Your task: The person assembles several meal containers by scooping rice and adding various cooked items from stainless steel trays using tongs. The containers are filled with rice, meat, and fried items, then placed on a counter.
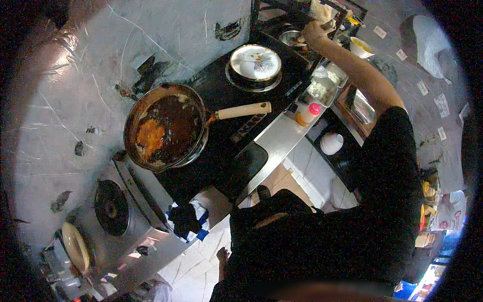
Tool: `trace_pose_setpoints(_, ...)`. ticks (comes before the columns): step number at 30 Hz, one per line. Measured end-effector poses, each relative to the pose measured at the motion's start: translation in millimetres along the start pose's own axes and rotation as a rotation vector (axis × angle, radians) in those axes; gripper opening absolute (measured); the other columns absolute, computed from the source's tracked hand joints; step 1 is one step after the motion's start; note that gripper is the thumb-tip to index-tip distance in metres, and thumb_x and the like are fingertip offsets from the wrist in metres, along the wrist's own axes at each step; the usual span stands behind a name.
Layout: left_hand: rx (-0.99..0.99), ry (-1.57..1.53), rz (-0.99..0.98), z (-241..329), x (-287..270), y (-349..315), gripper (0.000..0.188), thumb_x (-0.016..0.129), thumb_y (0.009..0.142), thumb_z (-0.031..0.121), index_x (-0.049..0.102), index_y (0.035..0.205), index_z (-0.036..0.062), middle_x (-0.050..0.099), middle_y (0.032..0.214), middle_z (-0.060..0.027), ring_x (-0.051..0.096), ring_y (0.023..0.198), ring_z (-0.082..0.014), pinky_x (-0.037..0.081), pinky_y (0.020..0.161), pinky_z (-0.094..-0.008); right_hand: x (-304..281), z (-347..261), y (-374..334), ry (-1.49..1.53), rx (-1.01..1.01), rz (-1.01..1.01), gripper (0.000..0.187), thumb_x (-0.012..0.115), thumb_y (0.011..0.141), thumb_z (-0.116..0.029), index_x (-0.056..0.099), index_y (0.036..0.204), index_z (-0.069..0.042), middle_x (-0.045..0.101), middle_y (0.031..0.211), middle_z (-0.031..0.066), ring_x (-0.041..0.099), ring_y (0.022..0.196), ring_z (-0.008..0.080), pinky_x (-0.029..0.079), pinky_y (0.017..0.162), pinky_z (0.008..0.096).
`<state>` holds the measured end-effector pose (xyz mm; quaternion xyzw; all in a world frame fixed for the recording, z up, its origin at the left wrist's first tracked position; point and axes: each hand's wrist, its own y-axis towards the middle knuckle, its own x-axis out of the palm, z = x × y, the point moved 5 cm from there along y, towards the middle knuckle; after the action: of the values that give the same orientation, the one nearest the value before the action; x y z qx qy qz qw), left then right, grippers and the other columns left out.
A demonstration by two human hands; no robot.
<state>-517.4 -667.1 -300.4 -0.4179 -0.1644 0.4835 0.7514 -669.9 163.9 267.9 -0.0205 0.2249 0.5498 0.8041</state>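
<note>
My right arm stretches up to the black rack at the back right. There my right hand (314, 33) is at a small metal bowl (291, 38), its fingers bent together; what they hold, if anything, is too small to make out. A pale bundle (322, 10) is just beyond it. Low beside my dark clothing hangs my left hand (223, 255), only partly seen, its fingers unclear. On the stove, a frying pan (166, 126) with a pale wooden handle (244, 110) holds dark oil and an orange-brown piece of food (151, 137).
A patterned white lid or plate (255, 63) covers the back burner. Along the metal counter edge are a red-capped bottle (308, 115) and trays of chopped white food (323, 90). A white bowl (361, 48) stands right of my forearm. Another burner (112, 207) is at left.
</note>
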Motion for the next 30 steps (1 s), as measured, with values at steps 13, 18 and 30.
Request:
trace_pose_setpoints(13, -0.054, -0.282, 0.12, -17.8, -13.7, -20.6, 0.015, 0.064, 0.083, 0.03, 0.06, 0.088, 0.0169, 0.061, 0.079, -0.0052, 0.058, 0.066, -0.0207, 0.046, 0.056, -0.0402, -210.3, 116.5, -67.8, 0.384, 0.14, 0.163, 0.038, 0.068, 0.079, -0.033, 0.064, 0.114, -0.02, 0.067, 0.099, 0.0119, 0.066, 0.092, 0.0304, 0.054, 0.073, 0.0462)
trace_pose_setpoints(18, -0.137, -0.473, 0.194, -41.3, -20.1, -43.4, 0.01, 0.062, 0.084, 0.026, 0.059, 0.089, 0.0177, 0.056, 0.075, -0.0011, 0.052, 0.063, -0.0172, 0.046, 0.057, -0.0422, -309.4, 10.9, -76.1, 0.511, -0.238, 0.414, 0.057, 0.074, 0.071, -0.025, 0.057, 0.126, -0.023, 0.063, 0.098, 0.0101, 0.066, 0.087, 0.0286, 0.055, 0.072, 0.0397)
trace_pose_setpoints(30, -0.261, -0.596, 0.243, -77.6, -36.0, -62.5, 0.012, 0.061, 0.085, 0.026, 0.06, 0.094, 0.017, 0.054, 0.074, 0.0012, 0.049, 0.06, -0.0147, 0.047, 0.056, -0.042, -355.4, -138.1, -101.6, 0.572, -0.542, 0.932, 0.07, 0.058, 0.078, -0.029, 0.039, 0.144, -0.013, 0.053, 0.101, 0.0073, 0.051, 0.095, 0.0214, 0.038, 0.078, 0.0363)
